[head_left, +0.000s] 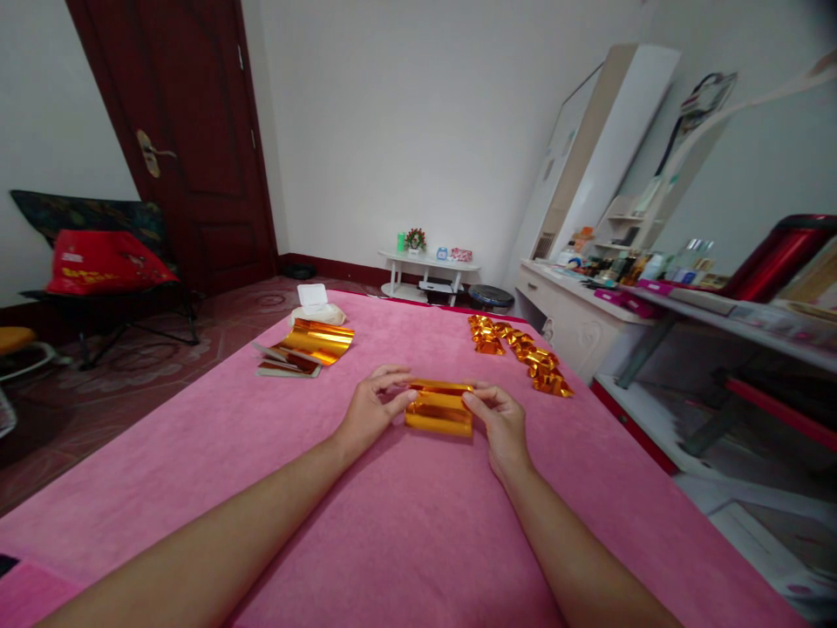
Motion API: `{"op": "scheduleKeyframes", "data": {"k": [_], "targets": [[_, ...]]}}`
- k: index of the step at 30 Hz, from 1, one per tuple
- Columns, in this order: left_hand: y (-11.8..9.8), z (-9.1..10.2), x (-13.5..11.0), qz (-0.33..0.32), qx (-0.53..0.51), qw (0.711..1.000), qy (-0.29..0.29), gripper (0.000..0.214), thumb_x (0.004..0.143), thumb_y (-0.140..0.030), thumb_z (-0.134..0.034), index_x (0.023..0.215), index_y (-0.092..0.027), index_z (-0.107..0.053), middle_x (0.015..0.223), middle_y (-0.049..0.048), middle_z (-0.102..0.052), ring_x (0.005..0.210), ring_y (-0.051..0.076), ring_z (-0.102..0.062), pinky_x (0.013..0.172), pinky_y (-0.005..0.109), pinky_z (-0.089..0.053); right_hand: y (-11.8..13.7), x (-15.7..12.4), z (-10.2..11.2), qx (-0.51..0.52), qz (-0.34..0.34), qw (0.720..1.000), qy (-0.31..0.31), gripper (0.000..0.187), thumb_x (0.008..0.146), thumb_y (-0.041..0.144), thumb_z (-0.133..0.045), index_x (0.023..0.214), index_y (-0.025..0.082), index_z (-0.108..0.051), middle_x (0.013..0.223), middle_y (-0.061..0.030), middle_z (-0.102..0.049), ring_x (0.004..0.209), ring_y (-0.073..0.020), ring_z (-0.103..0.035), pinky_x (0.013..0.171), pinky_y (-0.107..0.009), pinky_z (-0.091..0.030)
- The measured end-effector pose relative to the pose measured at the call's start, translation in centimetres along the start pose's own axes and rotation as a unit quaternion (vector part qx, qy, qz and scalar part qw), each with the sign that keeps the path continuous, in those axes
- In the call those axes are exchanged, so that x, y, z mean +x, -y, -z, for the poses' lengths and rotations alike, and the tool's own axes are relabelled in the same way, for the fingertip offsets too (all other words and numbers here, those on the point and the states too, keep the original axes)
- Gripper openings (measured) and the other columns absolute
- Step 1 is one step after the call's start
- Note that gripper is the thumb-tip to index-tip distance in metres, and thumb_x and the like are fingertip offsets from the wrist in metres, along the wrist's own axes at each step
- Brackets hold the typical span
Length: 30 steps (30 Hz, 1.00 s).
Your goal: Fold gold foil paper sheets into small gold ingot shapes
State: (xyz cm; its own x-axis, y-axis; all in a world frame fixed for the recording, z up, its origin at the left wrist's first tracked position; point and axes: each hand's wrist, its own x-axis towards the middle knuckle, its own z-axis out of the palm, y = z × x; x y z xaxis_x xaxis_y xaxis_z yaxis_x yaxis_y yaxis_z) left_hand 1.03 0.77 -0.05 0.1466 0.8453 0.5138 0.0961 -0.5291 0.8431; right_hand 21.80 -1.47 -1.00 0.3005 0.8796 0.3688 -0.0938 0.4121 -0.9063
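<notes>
Between my two hands is a sheet of gold foil paper (438, 412), curled along its length, just over the pink cloth (405, 515). My left hand (376, 403) pinches its left end between thumb and fingers. At the right end, my right hand (502, 423) grips it the same way. Beyond my left hand lies a stack of gold foil sheets (323, 342), the top one curling up. Past my right hand, several folded gold foil pieces (527, 349) sit in rows near the far right edge of the cloth.
Behind the foil stack is a white pack with its lid up (314, 301). A dressing table (562, 296) crowded with bottles stands along the right. A folding chair with a red bag (105, 262) is at the left, and a low white table (428, 262) stands by the wall.
</notes>
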Motion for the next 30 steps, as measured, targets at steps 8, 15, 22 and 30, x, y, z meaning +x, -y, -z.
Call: {"op": "scheduleKeyframes", "data": {"k": [8, 15, 22, 30], "targets": [[0.0, 0.3, 0.0, 0.105, -0.077, 0.991, 0.007, 0.045, 0.085, -0.049, -0.049, 0.104, -0.011, -0.064, 0.074, 0.0044, -0.065, 0.07, 0.016, -0.061, 0.065, 0.025, -0.048, -0.2, 0.0, 0.3, -0.028, 0.038, 0.999, -0.003, 0.011, 0.064, 0.027, -0.075, 0.069, 0.02, -0.068, 0.103, -0.005, -0.065, 0.098, -0.0207, -0.059, 0.084, -0.034, -0.045], [0.3, 0.2, 0.1, 0.121, -0.117, 0.984, 0.055, 0.036, 0.077, -0.046, -0.062, 0.085, -0.011, -0.067, 0.073, 0.0033, -0.066, 0.062, 0.013, -0.057, 0.055, 0.021, -0.043, 0.4, -0.2, -0.2, -0.05, 0.038, 0.997, 0.051, 0.01, 0.065, 0.027, -0.074, 0.066, 0.02, -0.067, 0.1, -0.0052, -0.064, 0.097, -0.0211, -0.058, 0.083, -0.034, -0.045], [1.1, 0.0, 0.2, 0.144, -0.186, 0.971, 0.03, 0.032, 0.062, -0.035, -0.076, 0.084, -0.012, -0.068, 0.073, 0.003, -0.068, 0.064, 0.014, -0.062, 0.062, 0.025, -0.049, 0.3, -0.3, -0.3, -0.035, 0.02, 0.995, 0.086, 0.011, 0.066, 0.028, -0.073, 0.073, 0.022, -0.068, 0.102, -0.0043, -0.063, 0.096, -0.021, -0.058, 0.085, -0.034, -0.045], [1.4, 0.3, 0.4, 0.083, -0.161, 0.983, -0.014, 0.012, 0.065, -0.025, -0.07, 0.07, -0.014, -0.068, 0.084, 0.0054, -0.067, 0.075, 0.016, -0.061, 0.07, 0.027, -0.049, 0.5, -0.4, -0.5, 0.023, -0.069, 0.993, 0.097, 0.035, 0.078, 0.043, -0.062, 0.107, 0.025, -0.064, 0.112, -0.0049, -0.063, 0.095, -0.0207, -0.059, 0.071, -0.028, -0.049]]}}
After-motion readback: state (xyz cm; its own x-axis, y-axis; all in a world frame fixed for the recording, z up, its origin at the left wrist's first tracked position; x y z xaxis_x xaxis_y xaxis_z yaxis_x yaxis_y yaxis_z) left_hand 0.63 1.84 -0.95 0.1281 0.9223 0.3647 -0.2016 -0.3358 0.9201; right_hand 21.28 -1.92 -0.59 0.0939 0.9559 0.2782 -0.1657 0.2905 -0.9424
